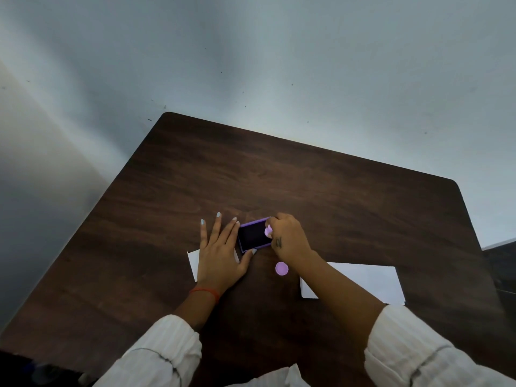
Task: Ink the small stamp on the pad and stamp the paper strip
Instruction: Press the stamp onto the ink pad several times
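Observation:
A purple ink pad (252, 236) with a dark inked face lies open near the middle of the brown table (279, 177). My right hand (289, 236) grips a small lilac stamp (268, 231) and holds it down on the pad's right side. My left hand (220, 248) lies flat with fingers spread, its thumb against the pad's near left corner. It covers most of a white paper strip (192, 262). A round lilac cap (281, 268) lies on the table just in front of the pad.
A larger white sheet of paper (363, 280) lies to the right, partly under my right forearm. A dark object (501, 263) sits past the table's right edge. A pale wall runs behind the table's far edge.

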A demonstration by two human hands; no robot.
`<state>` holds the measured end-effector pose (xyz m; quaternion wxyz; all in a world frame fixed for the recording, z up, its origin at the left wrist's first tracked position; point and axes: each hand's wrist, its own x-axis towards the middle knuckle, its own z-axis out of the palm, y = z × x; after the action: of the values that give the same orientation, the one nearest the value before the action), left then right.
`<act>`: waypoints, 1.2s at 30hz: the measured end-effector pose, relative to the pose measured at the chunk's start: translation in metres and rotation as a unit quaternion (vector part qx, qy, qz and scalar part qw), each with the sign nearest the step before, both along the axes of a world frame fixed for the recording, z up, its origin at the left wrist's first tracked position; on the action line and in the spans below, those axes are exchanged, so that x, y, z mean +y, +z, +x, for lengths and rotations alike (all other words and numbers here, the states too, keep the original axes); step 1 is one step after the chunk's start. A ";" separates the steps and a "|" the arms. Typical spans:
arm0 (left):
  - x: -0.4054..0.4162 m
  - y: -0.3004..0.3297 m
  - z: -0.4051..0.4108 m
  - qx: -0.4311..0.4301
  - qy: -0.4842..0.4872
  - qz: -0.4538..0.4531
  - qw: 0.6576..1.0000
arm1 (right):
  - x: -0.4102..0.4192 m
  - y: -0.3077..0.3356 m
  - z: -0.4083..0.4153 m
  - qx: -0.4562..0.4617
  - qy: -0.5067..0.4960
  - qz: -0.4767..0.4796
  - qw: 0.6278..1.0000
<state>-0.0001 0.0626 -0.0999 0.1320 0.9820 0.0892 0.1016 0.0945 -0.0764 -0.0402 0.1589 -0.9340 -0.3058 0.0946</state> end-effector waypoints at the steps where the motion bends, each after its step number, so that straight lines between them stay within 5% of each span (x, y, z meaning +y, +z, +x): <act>1: 0.000 0.000 0.000 -0.001 -0.001 -0.001 1.000 | 0.000 -0.002 -0.001 -0.003 -0.010 0.009 1.000; 8: 0.000 0.001 0.000 0.001 -0.001 -0.006 1.000 | -0.008 0.003 0.018 0.023 0.090 -0.023 0.995; 24: 0.000 0.003 0.000 0.028 -0.003 0.006 1.000 | -0.007 -0.011 -0.005 -0.047 0.054 -0.008 0.997; 29: -0.002 0.008 -0.002 0.042 -0.006 0.017 0.999 | -0.011 -0.001 0.009 0.050 -0.020 0.078 0.995; 32: -0.003 0.009 -0.002 0.055 -0.002 0.023 0.998 | -0.019 0.007 0.009 0.196 -0.187 0.254 0.928; 34: -0.003 0.009 -0.001 0.065 0.003 0.025 0.998 | -0.030 0.013 0.004 0.323 -0.273 0.372 0.826; 36: -0.003 0.009 -0.001 0.070 0.006 0.031 0.997 | -0.045 0.020 -0.004 0.444 -0.317 0.486 0.682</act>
<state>-0.0015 0.0597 -0.0913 0.0941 0.9898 0.1010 0.0362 0.0909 -0.1212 -0.0200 0.7284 -0.6149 0.1126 0.2806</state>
